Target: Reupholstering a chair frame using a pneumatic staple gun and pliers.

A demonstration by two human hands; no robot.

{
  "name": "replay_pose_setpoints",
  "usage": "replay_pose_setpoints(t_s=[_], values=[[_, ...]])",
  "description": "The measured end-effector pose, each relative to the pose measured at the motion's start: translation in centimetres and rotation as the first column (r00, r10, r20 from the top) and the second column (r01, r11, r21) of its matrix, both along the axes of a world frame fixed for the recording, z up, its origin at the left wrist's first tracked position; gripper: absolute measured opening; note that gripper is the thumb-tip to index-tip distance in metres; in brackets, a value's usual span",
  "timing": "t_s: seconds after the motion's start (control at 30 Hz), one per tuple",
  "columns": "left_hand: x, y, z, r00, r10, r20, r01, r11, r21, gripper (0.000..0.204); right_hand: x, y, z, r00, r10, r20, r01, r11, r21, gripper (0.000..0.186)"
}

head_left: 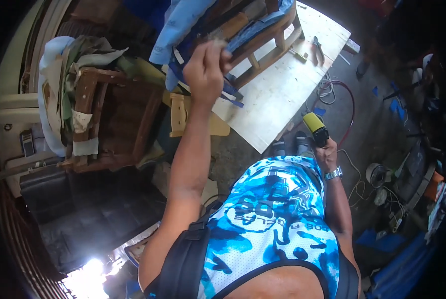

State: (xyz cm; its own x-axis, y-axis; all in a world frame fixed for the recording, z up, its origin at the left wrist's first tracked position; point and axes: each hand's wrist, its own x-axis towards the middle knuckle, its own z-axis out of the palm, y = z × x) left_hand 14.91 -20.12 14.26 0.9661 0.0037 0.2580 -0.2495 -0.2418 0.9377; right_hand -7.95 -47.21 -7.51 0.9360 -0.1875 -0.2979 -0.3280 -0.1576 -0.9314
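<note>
My left hand (205, 70) is raised over the near side of a wooden chair frame (255, 60), with its fingers curled together. Whatever they pinch, if anything, is too small to make out. Blue fabric (180, 30) drapes over the frame, which rests tilted on a pale board tabletop (267, 107). Low by my right side, my right hand (326, 155) grips a yellow-and-black hand-held power tool (314, 124), apart from the frame. The tool's working end is not clear.
Pliers (318, 49) lie at the tabletop's far right. A dark red hose (353, 99) and pale cords loop across the floor on the right. Another wooden frame (118, 114) with cloth stands left, above a black cushioned seat (93, 214). A round metal object (377, 174) sits at right.
</note>
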Motion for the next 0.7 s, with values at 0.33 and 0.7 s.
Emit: replay_pose_setpoints(t_s=[0.33,0.7], values=[[1.7,7.8,3.4,0.926,0.058,0.372,-0.211,0.898,0.385,0.022,9.5,3.8,8.7,0.852,0.241,0.465,-0.291,0.956,0.039,0.053],[1.0,5.6,5.1,0.794,-0.133,0.593,-0.365,0.676,0.640,0.025,15.2,7.3,13.9,0.668,0.289,0.685,-0.423,0.906,0.031,0.063]])
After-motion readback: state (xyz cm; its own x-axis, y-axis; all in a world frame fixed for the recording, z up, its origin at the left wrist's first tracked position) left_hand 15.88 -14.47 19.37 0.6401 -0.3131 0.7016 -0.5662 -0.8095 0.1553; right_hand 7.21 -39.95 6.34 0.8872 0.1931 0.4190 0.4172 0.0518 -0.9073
